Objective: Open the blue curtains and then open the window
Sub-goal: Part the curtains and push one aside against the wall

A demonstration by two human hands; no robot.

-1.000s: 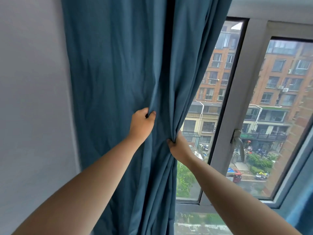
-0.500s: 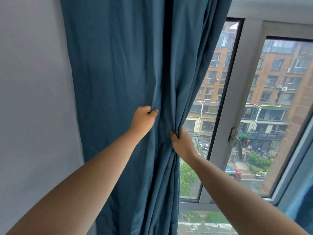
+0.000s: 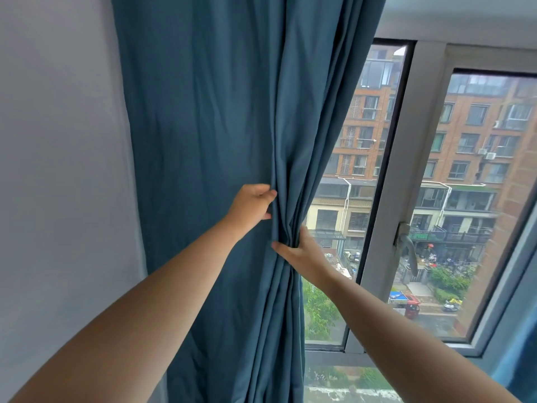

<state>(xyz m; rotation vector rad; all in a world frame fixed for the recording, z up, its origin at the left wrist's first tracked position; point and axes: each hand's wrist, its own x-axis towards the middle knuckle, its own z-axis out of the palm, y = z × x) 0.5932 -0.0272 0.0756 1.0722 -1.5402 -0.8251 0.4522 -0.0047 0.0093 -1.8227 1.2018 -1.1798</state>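
Observation:
A blue curtain hangs bunched on the left side of the window and covers its left part. My left hand grips a fold of the curtain at mid height. Just below and to the right, my right hand holds the gathered edge of the same curtain, fingers wrapped behind the folds. The grey window frame stands uncovered to the right. Its sash looks closed, and a grey lever handle hangs downward on it.
A pale wall fills the left. A strip of a second blue curtain shows at the lower right edge. Brick buildings and a street lie outside the glass.
Both hands have carried the curtain's gathered edge to the left, and more glass shows. My right hand has moved closer under my left hand.

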